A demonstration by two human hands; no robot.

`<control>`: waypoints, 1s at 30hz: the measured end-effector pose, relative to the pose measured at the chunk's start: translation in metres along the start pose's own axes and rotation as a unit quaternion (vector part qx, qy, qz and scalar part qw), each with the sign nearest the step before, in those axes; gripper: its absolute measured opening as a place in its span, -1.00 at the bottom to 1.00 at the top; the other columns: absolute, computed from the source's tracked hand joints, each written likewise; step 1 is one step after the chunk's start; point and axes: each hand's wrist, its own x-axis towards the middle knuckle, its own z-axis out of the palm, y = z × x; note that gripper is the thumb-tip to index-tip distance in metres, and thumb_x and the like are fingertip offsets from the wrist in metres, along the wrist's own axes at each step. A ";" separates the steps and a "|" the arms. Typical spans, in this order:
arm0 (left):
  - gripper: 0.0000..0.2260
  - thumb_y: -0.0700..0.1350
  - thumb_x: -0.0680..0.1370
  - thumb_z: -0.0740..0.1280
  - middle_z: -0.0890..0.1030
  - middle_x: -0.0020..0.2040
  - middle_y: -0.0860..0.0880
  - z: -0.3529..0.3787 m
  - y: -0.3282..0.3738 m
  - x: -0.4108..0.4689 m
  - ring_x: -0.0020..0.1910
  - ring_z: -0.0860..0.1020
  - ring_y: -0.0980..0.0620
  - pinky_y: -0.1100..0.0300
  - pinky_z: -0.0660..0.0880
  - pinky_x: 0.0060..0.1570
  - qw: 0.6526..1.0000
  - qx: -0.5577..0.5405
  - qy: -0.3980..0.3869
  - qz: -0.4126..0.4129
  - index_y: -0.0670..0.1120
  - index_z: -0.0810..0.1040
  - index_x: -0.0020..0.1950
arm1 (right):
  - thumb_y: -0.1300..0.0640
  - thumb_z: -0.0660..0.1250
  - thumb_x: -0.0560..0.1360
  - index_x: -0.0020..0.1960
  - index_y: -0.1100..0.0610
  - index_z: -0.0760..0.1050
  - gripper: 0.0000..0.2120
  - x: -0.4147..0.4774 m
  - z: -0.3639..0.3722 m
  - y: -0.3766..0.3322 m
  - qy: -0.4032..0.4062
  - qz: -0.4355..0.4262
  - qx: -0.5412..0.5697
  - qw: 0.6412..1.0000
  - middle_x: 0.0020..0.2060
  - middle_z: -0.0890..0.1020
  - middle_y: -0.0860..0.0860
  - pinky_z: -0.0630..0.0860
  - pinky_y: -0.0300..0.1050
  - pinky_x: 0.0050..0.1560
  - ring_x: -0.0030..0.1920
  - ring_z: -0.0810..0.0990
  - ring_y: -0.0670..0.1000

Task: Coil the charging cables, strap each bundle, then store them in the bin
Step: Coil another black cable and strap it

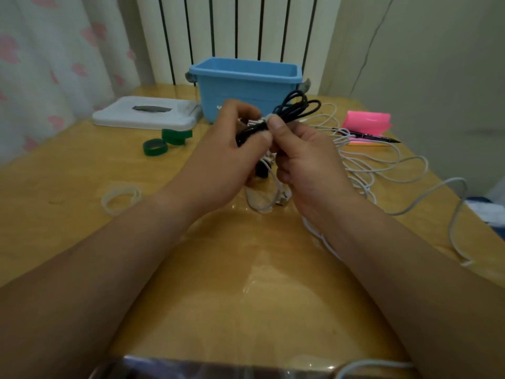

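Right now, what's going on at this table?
A person holds a coiled black cable in front of the blue bin. The left hand grips the bundle, and the right hand pinches it where a pale strap crosses its middle. The bin's lid lies to its left. A white cable sprawls uncoiled on the table to the right, and green straps wait on the left.
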 end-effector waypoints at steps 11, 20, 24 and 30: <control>-0.82 -0.08 0.77 0.19 0.50 -0.24 -0.10 -0.005 -0.005 0.008 -0.44 0.36 0.04 0.14 0.44 -0.46 0.958 -0.270 -0.034 -0.085 -0.19 0.48 0.17 | 0.17 0.30 0.71 -0.01 0.14 0.59 -0.85 0.008 -0.001 0.010 -0.027 -0.002 0.002 1.000 -0.39 0.59 -0.06 0.33 -0.27 -0.49 -0.50 0.41 -0.15; -0.64 0.15 0.74 0.27 0.64 -0.11 -0.13 0.002 0.003 0.001 -0.30 0.57 -0.05 -0.01 0.69 -0.29 0.993 -0.097 -0.023 -0.071 -0.16 0.54 0.23 | 0.07 0.38 0.67 -0.13 0.09 0.62 -0.79 0.009 -0.006 0.008 -0.017 0.004 0.009 1.000 -0.37 0.53 -0.03 0.33 -0.25 -0.47 -0.45 0.36 -0.10; -0.68 0.05 0.77 0.25 0.47 -0.29 -0.09 -0.004 0.004 0.004 -0.41 0.44 -0.01 0.02 0.57 -0.37 0.988 -0.142 -0.041 -0.048 -0.23 0.51 0.17 | 0.04 0.40 0.66 -0.17 0.06 0.59 -0.77 0.002 -0.002 0.000 0.002 -0.027 -0.008 1.000 -0.44 0.57 -0.11 0.43 -0.25 -0.41 -0.46 0.49 -0.15; -0.56 0.18 0.77 0.15 0.47 -0.32 -0.08 -0.011 0.005 0.006 -0.42 0.45 -0.02 0.07 0.57 -0.32 0.951 -0.263 -0.100 -0.130 -0.17 0.57 0.10 | 0.03 0.35 0.63 0.10 0.23 0.52 -0.76 0.002 -0.001 -0.008 -0.049 -0.020 0.043 0.998 -0.34 0.60 -0.05 0.55 -0.20 -0.32 -0.37 0.60 -0.10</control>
